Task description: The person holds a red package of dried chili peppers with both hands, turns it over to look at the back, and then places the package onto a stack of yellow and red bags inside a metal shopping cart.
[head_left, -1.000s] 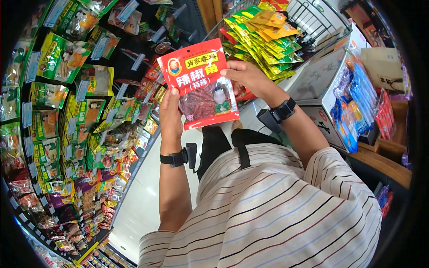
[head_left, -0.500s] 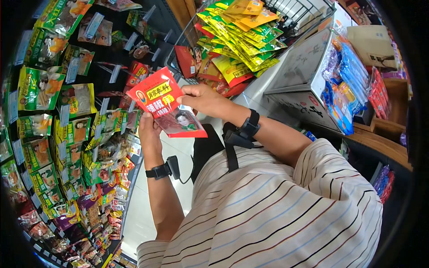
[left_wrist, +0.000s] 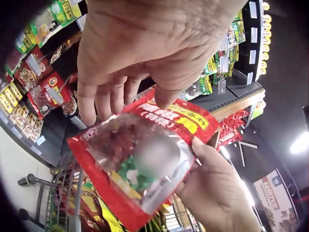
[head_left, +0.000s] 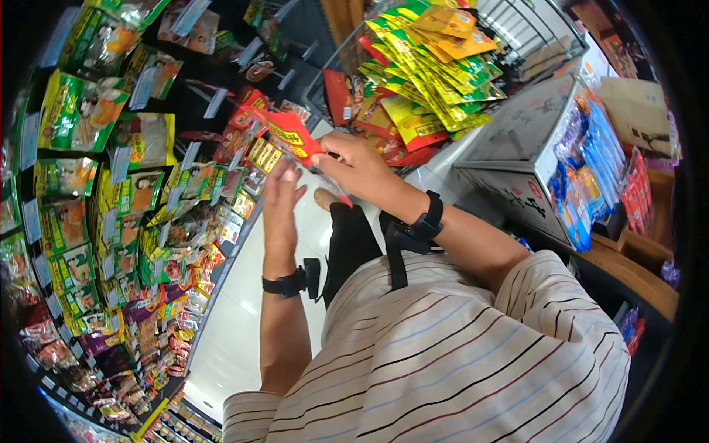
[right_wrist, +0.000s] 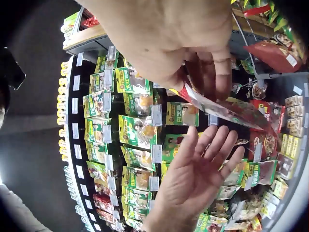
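the right hand (head_left: 360, 164) pinches the red packet (left_wrist: 137, 169) at its edge, thumb on the printed front; the left hand (head_left: 281, 196) holds nothing, its fingers extended just beside the packet. that edge hold seems to leave most of the front uncovered, facing the left wrist. on it "特辣" reads in white and "角" in yellow; other print is partly hidden. left of the hands, green packets (head_left: 85, 114) hang in rows by pale price labels (head_left: 142, 88), probably so fronts show; the label text is too small to read. beyond the right hand, yellow-green packets (head_left: 436, 85) lie heaped in a wire basket (head_left: 550, 33).
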A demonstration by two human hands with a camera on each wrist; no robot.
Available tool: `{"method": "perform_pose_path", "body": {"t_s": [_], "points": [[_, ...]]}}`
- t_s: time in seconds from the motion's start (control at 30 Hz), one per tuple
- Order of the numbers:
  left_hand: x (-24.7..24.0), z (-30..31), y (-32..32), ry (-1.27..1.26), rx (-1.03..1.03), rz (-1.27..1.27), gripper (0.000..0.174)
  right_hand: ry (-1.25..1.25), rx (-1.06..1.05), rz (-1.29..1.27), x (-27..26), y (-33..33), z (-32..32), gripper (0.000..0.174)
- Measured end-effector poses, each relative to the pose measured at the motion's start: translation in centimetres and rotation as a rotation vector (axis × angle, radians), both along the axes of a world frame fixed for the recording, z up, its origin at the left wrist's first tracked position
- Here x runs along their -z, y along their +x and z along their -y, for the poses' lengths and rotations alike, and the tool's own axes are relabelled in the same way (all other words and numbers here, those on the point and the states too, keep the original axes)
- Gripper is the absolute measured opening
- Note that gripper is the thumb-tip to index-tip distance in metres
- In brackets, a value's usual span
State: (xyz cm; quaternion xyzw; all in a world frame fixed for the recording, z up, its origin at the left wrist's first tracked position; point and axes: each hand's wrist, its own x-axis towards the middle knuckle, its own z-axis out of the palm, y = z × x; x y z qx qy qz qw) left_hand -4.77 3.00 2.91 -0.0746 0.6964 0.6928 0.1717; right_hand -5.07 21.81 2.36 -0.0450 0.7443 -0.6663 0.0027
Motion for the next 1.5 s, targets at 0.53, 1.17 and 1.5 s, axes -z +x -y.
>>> {"method": "perform_pose_path", "body": {"t_s": [0.53, 1.17, 1.5], "points": [[2.1, 2.6, -2.5, 0.491, -0.220, 0.087, 0.042, 0.157, -0.039, -0.289, 0.1, -0.4, 5.2, 0.019], [4.5, 5.4, -6.1, 0.409, -0.269, 0.240, 0.041, 0.348, -0.023, -0.162, 3.0, -4.4, 6.5, 0.029], [4.6, 5.5, -6.2, 0.159, 0.096, 0.155, 0.054, 0.173, -0.194, 0.275, 4.5, -6.4, 5.9, 0.080]]}}
